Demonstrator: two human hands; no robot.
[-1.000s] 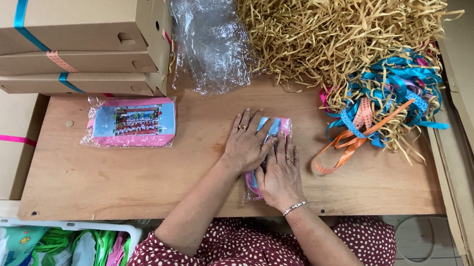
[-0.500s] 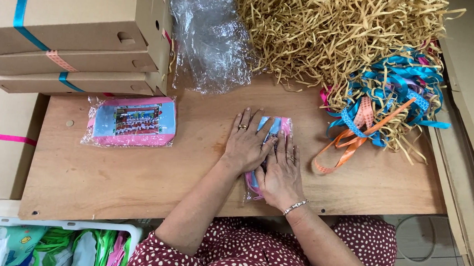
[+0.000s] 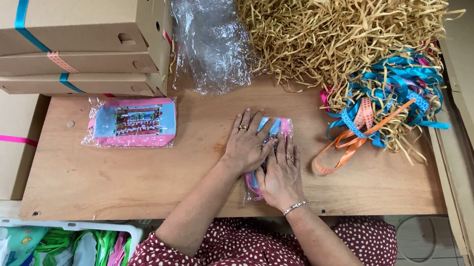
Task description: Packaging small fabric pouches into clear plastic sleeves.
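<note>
Both my hands lie flat, side by side, on a pink and blue packet point(image 3: 280, 126) in clear wrap on the wooden table point(image 3: 106, 179). My left hand point(image 3: 245, 145) covers its left half, fingers spread, a ring on one finger. My right hand point(image 3: 282, 174) presses the lower right part, a bracelet at the wrist. Most of the packet is hidden under the hands. A second, similar pink packet point(image 3: 132, 123) in clear wrap lies to the left, apart from my hands.
Stacked cardboard boxes point(image 3: 71, 32) with blue and pink ribbon stand at the back left. Crumpled clear plastic point(image 3: 213, 37), a heap of straw-coloured paper shreds point(image 3: 333, 34) and a tangle of blue and orange ribbons point(image 3: 386, 99) lie behind. A white bin point(image 3: 45, 244) sits below left.
</note>
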